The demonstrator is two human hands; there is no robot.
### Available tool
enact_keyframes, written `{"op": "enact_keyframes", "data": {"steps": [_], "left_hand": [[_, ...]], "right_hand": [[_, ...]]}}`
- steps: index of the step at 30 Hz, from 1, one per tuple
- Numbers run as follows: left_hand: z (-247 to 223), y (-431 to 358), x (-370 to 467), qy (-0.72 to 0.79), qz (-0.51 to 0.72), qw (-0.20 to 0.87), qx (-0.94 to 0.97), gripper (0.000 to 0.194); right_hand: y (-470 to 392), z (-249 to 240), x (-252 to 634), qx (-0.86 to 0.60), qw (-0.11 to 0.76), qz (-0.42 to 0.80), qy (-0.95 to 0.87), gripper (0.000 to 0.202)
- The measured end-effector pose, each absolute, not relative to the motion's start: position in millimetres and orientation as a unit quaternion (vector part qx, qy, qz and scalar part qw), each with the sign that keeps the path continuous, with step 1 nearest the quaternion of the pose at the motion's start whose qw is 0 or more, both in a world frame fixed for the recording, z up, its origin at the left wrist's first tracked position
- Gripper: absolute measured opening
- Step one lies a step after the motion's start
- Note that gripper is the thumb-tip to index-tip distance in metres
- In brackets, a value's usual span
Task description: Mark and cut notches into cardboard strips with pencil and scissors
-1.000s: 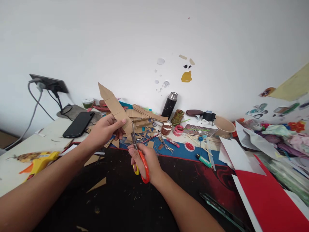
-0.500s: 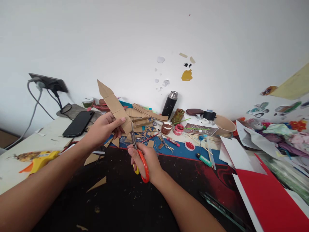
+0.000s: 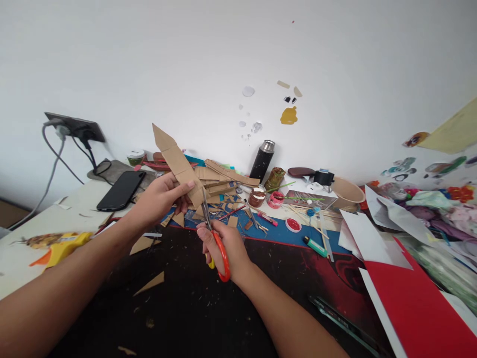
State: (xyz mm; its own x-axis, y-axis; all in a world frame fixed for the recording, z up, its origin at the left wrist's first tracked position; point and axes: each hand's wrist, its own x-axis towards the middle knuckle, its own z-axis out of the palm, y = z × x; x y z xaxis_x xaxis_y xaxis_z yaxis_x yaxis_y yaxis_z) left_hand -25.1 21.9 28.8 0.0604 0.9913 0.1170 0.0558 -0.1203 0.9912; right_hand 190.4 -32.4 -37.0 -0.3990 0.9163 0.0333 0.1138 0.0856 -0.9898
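Note:
A long strip of cardboard (image 3: 176, 161) with a pointed far end is pinched in my left hand (image 3: 167, 195), thumb on top near its lower end. My right hand (image 3: 227, 246) is closed around the scissors (image 3: 224, 256), which have an orange-red and a yellow handle. Their blades point up and away, at the lower right edge of the strip; I cannot tell how far apart the blades are. A triangular cardboard scrap (image 3: 151, 283) lies on the dark mat (image 3: 208, 323) below my hands.
Cardboard pieces (image 3: 231, 174), a black flask (image 3: 262, 161) and paint jars (image 3: 257, 197) stand along the wall. A phone (image 3: 121, 190) and a yellow glue gun (image 3: 69, 247) are at left. Red card (image 3: 421, 303) and a dark cutter-like tool (image 3: 343, 320) lie at right.
The cardboard strip has tilted very slightly, its tip shifting a little to the right. Both hands keep nearly the same place and the same hold.

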Motion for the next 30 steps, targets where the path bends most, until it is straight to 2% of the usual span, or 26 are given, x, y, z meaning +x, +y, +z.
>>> {"op": "enact_keyframes", "data": {"steps": [13,30], "left_hand": [[28.5,22.1,-23.9,0.468,0.495,0.472,0.56,0.051],[30.8,22.1,-23.2,0.466,0.488,0.48,0.561,0.051]], "right_hand": [[-32.6,-38.9,190.1,-0.407,0.366,0.538,-0.641,0.042],[-34.5,-35.2,192.0,-0.423,0.353,0.508,-0.662,0.043]]}}
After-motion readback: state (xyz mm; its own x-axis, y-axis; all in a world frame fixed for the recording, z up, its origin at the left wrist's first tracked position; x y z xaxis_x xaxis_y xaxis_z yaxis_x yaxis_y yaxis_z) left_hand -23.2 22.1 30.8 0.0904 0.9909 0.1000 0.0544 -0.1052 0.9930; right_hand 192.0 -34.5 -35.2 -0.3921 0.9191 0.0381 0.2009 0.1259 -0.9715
